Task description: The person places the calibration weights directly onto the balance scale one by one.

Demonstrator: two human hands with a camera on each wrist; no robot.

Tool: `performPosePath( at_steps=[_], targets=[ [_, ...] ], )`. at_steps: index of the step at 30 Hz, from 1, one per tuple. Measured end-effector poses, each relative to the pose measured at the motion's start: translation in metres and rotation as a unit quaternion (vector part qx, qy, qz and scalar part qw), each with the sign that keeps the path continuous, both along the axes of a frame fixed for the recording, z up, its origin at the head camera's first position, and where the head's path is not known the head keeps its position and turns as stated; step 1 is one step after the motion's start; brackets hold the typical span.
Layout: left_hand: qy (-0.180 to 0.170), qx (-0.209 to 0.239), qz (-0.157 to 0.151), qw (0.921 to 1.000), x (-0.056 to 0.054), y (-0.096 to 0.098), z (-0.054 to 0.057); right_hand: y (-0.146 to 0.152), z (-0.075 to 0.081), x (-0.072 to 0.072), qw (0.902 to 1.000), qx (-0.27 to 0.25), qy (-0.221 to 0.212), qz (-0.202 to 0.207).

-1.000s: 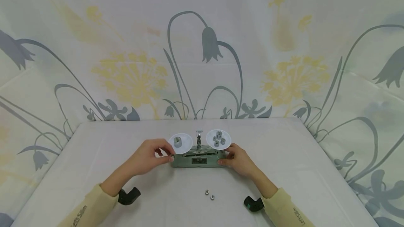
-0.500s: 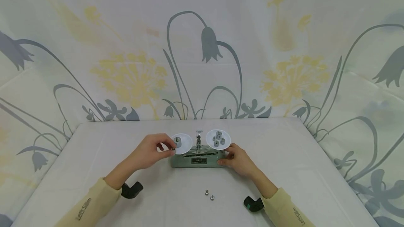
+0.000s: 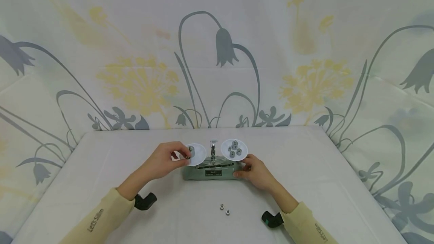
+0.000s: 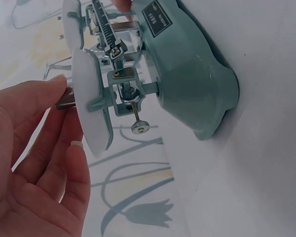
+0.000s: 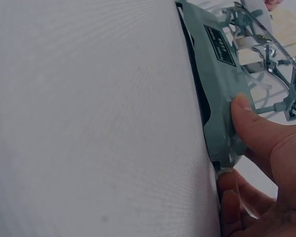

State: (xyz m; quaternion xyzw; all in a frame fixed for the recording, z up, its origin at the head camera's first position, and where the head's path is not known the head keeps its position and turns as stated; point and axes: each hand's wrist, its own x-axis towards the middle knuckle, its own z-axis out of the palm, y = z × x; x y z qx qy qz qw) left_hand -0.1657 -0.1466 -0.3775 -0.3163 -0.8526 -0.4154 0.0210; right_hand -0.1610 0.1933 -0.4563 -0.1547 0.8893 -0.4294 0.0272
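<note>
A green balance scale [image 3: 193, 174] stands on the table with two white pans. My left hand [image 3: 167, 161] is at the left pan [image 3: 200, 156] and pinches a small metal weight [image 4: 65, 98] between thumb and fingers at its upper face. A larger metal weight [image 3: 192, 150] sits on that pan, partly behind the fingertips. Several weights [image 3: 234, 145] rest on the right pan [image 3: 242, 149]. My right hand [image 3: 255, 172] grips the right end of the scale's base, thumb [image 5: 251, 118] on the front and fingers around the end.
Two small metal weights [image 3: 227, 212] stand on the white-covered table in front of the scale. A knurled adjusting nut [image 4: 140, 127] sticks out below the left pan. Behind the table hangs a flower-patterned cloth [image 3: 203, 86]. Each sleeve bears a black wrist piece [image 3: 145, 201].
My left hand has risen from the left end of the base to the left pan and shifted slightly right, with the small weight in its fingertips. The right hand stays put.
</note>
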Motion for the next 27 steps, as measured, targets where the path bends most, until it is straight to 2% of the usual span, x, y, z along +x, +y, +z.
performPosePath(
  at_steps=[14,22,27],
  targets=[
    [0.0,-0.002,0.009,1.0,0.0,0.001,0.001,0.001,0.0,0.001,0.9999,0.0,0.008,0.011],
    [-0.014,0.002,0.008,0.9999,0.008,-0.003,0.005,0.001,0.0,0.002,0.9999,-0.002,0.007,0.01],
    [-0.025,0.006,0.0,0.9997,0.013,-0.005,0.002,0.0,0.0,0.001,1.0,-0.003,0.005,0.006]
  ],
)
